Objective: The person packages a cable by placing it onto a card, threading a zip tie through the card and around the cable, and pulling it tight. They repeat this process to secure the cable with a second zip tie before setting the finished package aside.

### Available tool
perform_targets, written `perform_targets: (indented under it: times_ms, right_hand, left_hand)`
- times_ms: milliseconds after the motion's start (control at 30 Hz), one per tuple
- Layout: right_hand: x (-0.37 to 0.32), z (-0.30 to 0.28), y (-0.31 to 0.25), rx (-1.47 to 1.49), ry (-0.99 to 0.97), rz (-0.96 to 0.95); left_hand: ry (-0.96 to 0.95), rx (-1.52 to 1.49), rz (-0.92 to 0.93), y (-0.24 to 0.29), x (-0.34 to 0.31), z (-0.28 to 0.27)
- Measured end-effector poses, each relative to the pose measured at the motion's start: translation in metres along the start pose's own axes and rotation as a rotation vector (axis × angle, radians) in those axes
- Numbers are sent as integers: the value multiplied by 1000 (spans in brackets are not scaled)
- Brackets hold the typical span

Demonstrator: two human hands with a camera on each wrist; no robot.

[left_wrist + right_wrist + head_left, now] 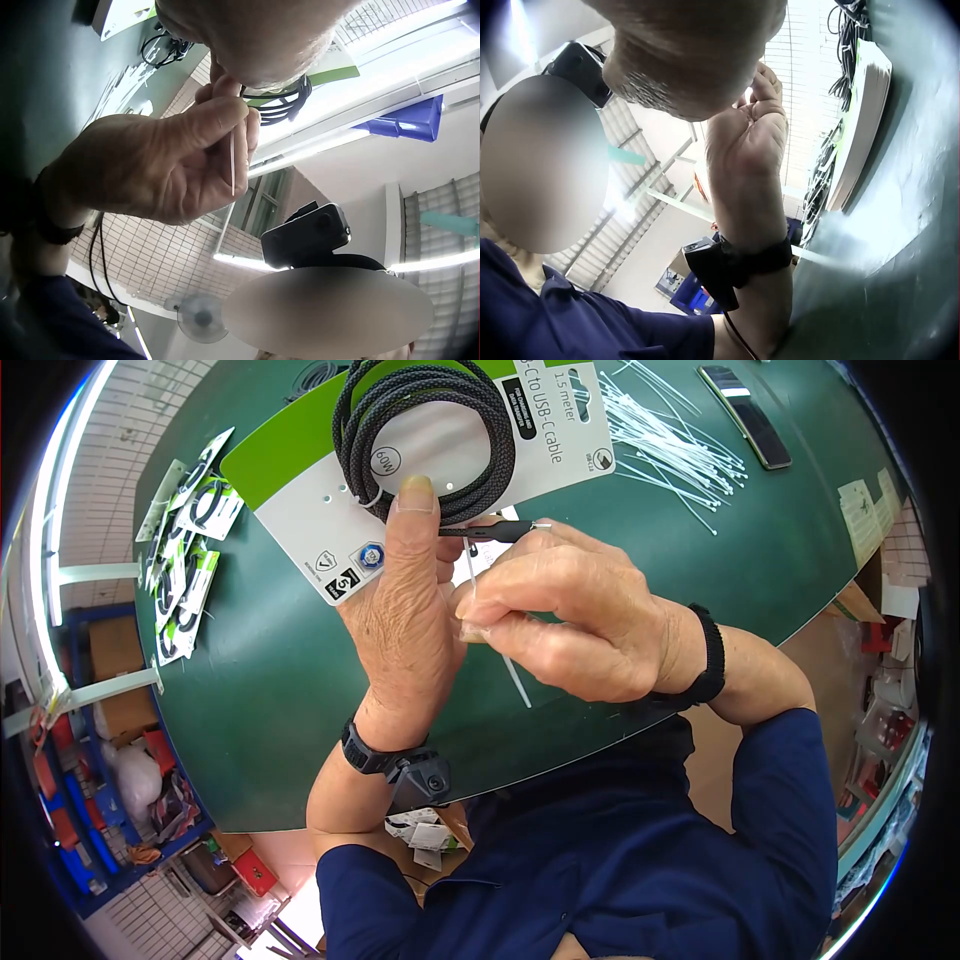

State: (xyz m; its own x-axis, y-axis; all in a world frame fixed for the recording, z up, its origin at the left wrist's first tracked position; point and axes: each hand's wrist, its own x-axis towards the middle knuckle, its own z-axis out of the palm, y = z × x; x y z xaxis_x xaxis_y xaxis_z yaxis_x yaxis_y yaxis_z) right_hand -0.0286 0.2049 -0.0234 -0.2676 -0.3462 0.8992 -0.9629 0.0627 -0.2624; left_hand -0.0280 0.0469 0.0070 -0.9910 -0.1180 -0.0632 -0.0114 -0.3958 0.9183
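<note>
A green and white cable card (290, 510) carries a coiled black braided cable (500, 450). My left hand (400, 610) grips the card's lower edge, thumb on the front beside the coil. Just right of that thumb lies a black cable connector (500, 531). My right hand (585, 615) pinches a white zip tie (517, 682) between thumb and fingers, below the connector; its tail hangs down. In the left wrist view the right hand (161, 161) holds the thin white tie (232, 161). The right wrist view shows the left hand (748, 142), its fingertips mostly hidden.
Carded cables (190, 560) lie at the left of the green table (270, 730). White zip ties (680, 455) are spread at the back right, near a phone (746, 417). Paper labels (868, 515) sit at the right edge. In the right wrist view a stack of cards (864, 112) stands on the table.
</note>
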Motion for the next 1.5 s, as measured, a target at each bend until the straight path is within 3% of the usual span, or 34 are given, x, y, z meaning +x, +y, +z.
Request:
perform_targets:
  times_ms: [167,467,700,967,1400,1500]
  right_hand:
    - [2,2,5,-18,90,102]
    - [12,-9,9,-221,56,118]
    - [15,-16,4,-139,179,500]
    - [18,-22,25,-375,16,156]
    - [18,-26,23,-491,-75,87]
    - [23,-35,11,-459,-200,135]
  left_hand:
    - [19,-39,59,-5,1,0]
    - [-29,-49,173,-19,1,-1]
    - [-60,-46,68,-26,-4,-1]
    - [-79,-74,82,-30,-1,-1]
    - [-114,-53,30,-35,1,-8]
    - [-116,-65,25,-32,-1,-7]
